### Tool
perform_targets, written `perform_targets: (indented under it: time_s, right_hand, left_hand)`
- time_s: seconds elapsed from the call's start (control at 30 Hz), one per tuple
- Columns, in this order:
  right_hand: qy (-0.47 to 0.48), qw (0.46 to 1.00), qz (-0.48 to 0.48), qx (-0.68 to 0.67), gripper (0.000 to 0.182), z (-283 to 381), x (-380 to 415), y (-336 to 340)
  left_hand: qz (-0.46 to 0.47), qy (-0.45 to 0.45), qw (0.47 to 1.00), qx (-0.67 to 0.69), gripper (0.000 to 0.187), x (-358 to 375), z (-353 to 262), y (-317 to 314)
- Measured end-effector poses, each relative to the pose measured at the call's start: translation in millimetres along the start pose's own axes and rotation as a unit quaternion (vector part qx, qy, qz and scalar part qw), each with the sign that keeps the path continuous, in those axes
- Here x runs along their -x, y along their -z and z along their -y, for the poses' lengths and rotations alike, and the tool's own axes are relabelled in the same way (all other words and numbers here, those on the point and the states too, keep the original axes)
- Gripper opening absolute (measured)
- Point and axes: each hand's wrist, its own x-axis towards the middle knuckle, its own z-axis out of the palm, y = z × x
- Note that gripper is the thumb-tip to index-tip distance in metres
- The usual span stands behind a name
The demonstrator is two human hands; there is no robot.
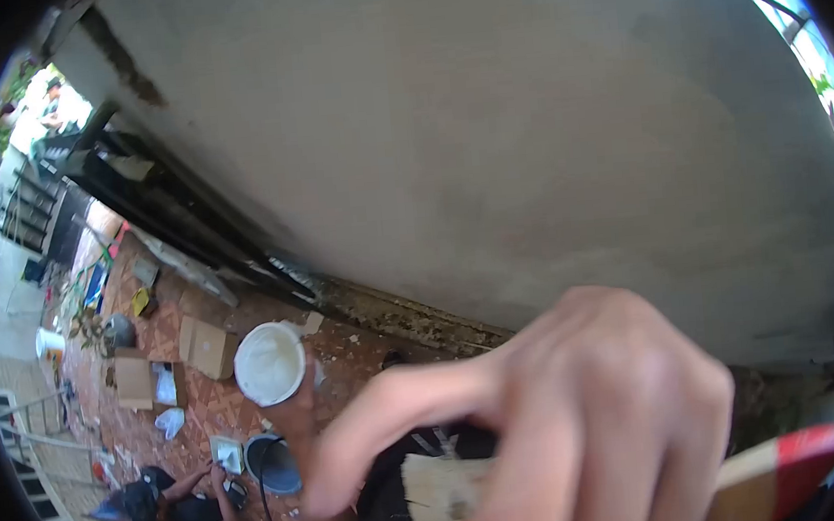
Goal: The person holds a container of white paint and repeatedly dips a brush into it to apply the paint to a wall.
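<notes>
My right hand (595, 403) fills the lower middle of the view, very near the camera and slightly blurred. Its back and knuckles show. The leftmost digit is bent and spread away from the others, while the remaining fingers bend downward with their tips beyond the lower edge. Whether they hold anything cannot be seen. Behind the hand are a rough piece of wood (446, 498) on the left and a wooden piece with a red-painted end (796, 466) on the right. My left hand is not in view.
A grey wall (486, 137) spans the view. Below, another person's arm (300, 426) is against a white bucket (269, 364). A person in black (177, 514) crouches near a grey bucket (274, 465). Cardboard boxes (206, 348) lie on the tiled floor; dark metal frames (179, 220) lean along the wall.
</notes>
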Motion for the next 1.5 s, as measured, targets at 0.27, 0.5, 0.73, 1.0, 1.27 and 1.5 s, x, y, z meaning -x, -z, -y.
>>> perform_targets:
  time_s: [0.27, 0.5, 0.73, 1.0, 1.27, 1.5]
  right_hand:
    - [-0.204, 0.932, -0.083, 0.287, 0.029, 16.3, 32.2, 13.0]
    - [-0.373, 0.760, -0.087, 0.525, 0.029, 42.4, 39.7, -0.7]
    - [-0.179, 0.564, -0.089, 0.801, 0.031, 104.8, -0.2, -18.6]
    - [-0.182, 0.364, -0.055, 0.912, 0.021, 110.6, 18.0, -12.1]
    - [-0.194, 0.321, -0.106, 0.921, 0.026, 83.2, 41.2, -19.1]
    - [-0.227, 0.289, -0.132, 0.920, 0.025, 68.2, 55.8, -24.8]
  left_hand:
    - [-0.054, 0.007, 0.998, 0.009, 0.067, 5.0, -1.1, -6.1]
    - [0.010, -0.016, 0.998, 0.055, 0.072, -14.9, -14.5, -18.4]
    - [0.111, -0.086, 0.987, 0.083, 0.060, -38.2, 2.3, -28.6]
    - [0.093, -0.123, 0.987, 0.043, 0.062, -66.7, 11.2, -43.4]
    - [0.192, -0.096, 0.973, 0.080, 0.064, -86.1, 3.8, -41.9]
    - [0.224, -0.117, 0.962, 0.102, 0.066, -95.0, 5.2, -45.1]
